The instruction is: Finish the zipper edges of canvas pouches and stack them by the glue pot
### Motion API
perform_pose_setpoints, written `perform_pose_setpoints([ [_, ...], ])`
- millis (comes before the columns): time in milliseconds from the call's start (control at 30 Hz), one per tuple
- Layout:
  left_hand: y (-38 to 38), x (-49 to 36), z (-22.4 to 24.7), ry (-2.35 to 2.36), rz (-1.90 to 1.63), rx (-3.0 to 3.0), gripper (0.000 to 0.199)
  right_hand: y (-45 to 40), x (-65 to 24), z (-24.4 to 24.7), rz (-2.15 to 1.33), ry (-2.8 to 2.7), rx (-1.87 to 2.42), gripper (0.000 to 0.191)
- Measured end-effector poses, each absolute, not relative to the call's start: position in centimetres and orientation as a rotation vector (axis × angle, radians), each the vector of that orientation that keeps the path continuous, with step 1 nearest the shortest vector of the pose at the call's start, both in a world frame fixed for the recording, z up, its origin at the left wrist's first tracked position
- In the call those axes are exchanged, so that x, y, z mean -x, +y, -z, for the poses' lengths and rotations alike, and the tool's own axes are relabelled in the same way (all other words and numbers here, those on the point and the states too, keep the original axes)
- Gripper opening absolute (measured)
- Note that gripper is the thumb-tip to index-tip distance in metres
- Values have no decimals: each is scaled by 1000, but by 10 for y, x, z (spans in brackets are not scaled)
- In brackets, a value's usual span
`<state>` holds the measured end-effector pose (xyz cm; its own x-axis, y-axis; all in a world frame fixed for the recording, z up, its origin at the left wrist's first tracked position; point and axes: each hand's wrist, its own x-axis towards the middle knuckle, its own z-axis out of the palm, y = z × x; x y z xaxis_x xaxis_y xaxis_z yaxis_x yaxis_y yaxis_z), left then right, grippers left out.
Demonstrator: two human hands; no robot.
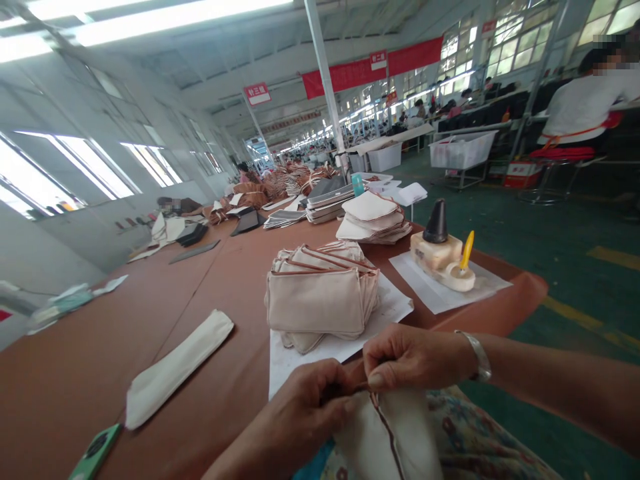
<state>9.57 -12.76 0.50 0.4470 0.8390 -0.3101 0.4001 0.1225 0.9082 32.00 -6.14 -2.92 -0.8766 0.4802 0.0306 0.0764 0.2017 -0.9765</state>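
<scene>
Low in the head view, a cream piece (pixel 415 440) with a brown-edged seam lies over a patterned cloth on the lap. My left hand (pixel 313 403) pinches its upper edge from the left. Close beside it, my right hand (pixel 417 357), with a silver bracelet at the wrist, pinches the same edge near the top of the seam. The fingertips of both hands nearly meet. Just beyond them, a stack of cream pieces with brown edges (pixel 315 300) rests on white paper (pixel 395 307) on the brown table (pixel 220 393).
A black cone (pixel 437 223) and a yellow-handled tool (pixel 467 250) stand at the table's right. A folded cream strip (pixel 177 370) and a green object (pixel 95 453) lie left. More stacked pieces (pixel 375 217) sit farther back. A person (pixel 580 107) sits at the far right.
</scene>
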Motion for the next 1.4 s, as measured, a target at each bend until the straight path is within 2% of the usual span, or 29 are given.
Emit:
perform_pose_setpoints([
  [100, -121, -101, -14, 1040, -431, -1404, 34, -65, -312, 27, -1691, -2131, 567, 29],
  [200, -120, -110, -3, 1058, -458, -1249, 43, -68, -308, 27, -1750, -1918, 680, 38],
  [333, -126, -119, 21, 1016, -686, -991, 42, -72, -318, 32, -1768, -1709, 749, 38],
  [400, -128, -120, 28, 1051, -737, -886, 41, -75, -326, 34, -1516, -1803, 749, 29],
  [500, -130, -118, 32, 1091, -760, -779, 39, -83, -337, 32, -851, -1966, 608, 10],
  [600, -130, -118, 33, 1078, -781, -729, 37, -93, -343, 28, -479, -2119, 454, 14],
  [1133, -130, -126, 18, 1060, -630, -1145, 32, -97, -333, 36, -120, -2504, 286, 17],
  [1267, -128, -125, 22, 1090, -571, -1243, 37, -89, -335, 32, -31, -2557, 183, 22],
  [1400, -129, -115, 34, 1205, -525, -1222, 42, -90, -344, 16, -21, -2470, 226, 16],
])
